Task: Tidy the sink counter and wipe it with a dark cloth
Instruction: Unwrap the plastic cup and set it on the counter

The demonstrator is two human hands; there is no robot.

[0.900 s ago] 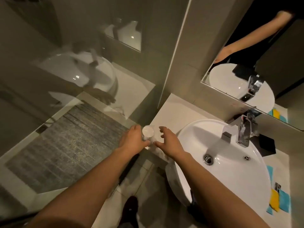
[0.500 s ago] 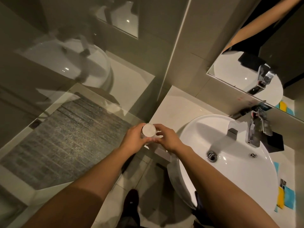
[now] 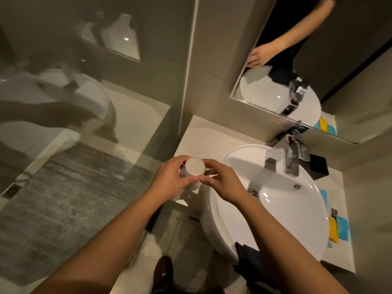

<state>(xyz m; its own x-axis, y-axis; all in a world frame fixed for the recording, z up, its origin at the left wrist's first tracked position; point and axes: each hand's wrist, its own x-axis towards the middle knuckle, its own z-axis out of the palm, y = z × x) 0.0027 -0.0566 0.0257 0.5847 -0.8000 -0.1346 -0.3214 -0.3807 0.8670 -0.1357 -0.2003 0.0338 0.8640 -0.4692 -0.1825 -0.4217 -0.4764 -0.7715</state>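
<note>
Bare counter (image 3: 209, 134) behind; basin (image 3: 275, 209) rightward.

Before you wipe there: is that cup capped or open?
Capped: a white paper cover lies flat over the cup, held between the left hand and right hand.

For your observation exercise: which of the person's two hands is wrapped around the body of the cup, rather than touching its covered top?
The left hand wraps the cup; the right hand only fingers its rim.
</note>
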